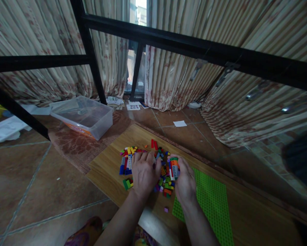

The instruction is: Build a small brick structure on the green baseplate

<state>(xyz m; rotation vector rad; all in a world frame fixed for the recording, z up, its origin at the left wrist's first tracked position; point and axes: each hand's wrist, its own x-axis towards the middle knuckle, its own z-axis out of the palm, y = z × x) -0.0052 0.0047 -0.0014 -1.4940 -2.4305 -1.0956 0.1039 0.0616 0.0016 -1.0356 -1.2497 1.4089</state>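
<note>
My right hand (186, 181) is closed around a small built stack of toy bricks (173, 168) with green, orange, grey, white and red parts. My left hand (145, 172) reaches over a heap of loose toy bricks (166, 182), its fingers curled down with thumb and forefinger near each other. Its fingertips are partly hidden, and what they pinch, if anything, does not show. Left of this hand lie blue, grey and white bricks (125, 164) and a green brick piece (127, 183). A green studded baseplate (209, 198) lies on the wooden table, partly under my right forearm.
The wooden table (104, 164) has a lone purple brick (166, 209) near its front. Beyond its left end, a clear plastic bin (102, 119) stands on a brown mat (68, 147). A black metal frame (168, 36) crosses ahead, before striped curtains (173, 75). Paper (180, 123) lies on the tiles.
</note>
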